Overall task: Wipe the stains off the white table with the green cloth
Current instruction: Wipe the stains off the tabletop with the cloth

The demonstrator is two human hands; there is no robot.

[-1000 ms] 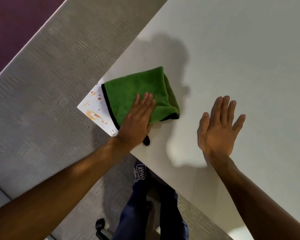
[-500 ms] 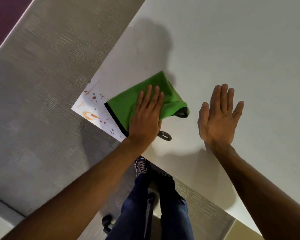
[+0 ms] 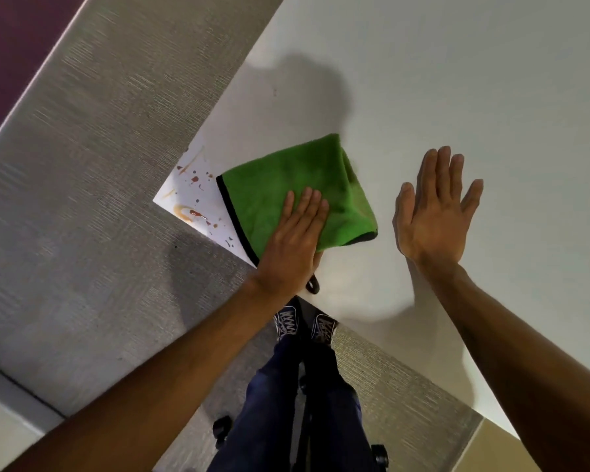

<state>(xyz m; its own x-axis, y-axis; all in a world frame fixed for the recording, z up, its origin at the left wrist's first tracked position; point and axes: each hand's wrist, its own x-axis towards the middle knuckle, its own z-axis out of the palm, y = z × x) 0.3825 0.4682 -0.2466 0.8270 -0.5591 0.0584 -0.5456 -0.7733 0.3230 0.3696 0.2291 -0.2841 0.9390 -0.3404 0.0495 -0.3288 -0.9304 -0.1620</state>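
Left hand [image 3: 293, 240]: flat, palm down, fingers straight and together, pressing on the near part of the cloth [image 3: 297, 178]. Nothing gripped; the thumb is tucked out of sight at the cloth's near edge.

Right hand [image 3: 433, 216]: flat and empty, palm down, fingers straight and slightly fanned, over bare counter [image 3: 457, 80] just to the right of the cloth. It does not touch the cloth. Cannot tell whether the palm rests on the surface or hovers just above it.

Cloth: green, folded into a rough square, lying near the counter's corner. Black edging [image 3: 230, 212] runs down its left side. A small black loop [image 3: 313, 285] pokes out from under the left hand at the counter's near edge.

Stains [image 3: 195, 199]: red-brown spots and orange smears on the corner tip, just left of the black edging, uncovered. A few dark specks sit close against the edging near the counter's front edge.

Counter: white, otherwise bare where visible; shadows of the hands and arms fall across it.

Below the counter edge: the person's legs [image 3: 286, 403] in dark blue trousers, two dark shoes [image 3: 288, 322] with white laces, grey carpet [image 3: 82, 165], and black casters [image 3: 222, 428] near the feet.
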